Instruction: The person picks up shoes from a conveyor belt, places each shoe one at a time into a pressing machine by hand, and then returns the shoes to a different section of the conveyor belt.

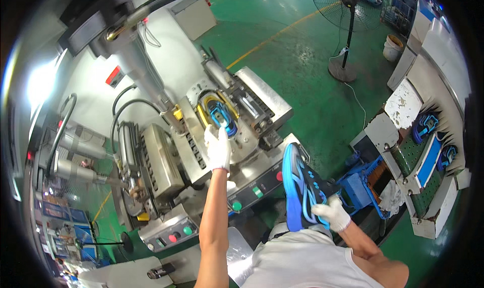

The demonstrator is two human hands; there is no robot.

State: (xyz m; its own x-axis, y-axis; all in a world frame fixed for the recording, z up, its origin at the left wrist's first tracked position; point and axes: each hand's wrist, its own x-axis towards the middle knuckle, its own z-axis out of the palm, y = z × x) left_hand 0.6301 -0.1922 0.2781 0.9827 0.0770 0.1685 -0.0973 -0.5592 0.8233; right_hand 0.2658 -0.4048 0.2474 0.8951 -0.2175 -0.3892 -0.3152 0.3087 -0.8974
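Running this remotely, my right hand [331, 214] gripped a blue shoe [301, 187] clear of the machine [246, 146], and my left hand [218, 151], fingers parted, reached the other shoe [220, 115] seated there, so I figured gentle squaring-up beat shoving.

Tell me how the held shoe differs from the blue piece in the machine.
The shoe is gripped in the right hand; the blue piece sits in the machine, with the left hand at its near end. Yellow parts flank the blue piece; the shoe has none around it. The shoe looks larger than the blue piece. Both show bright blue.
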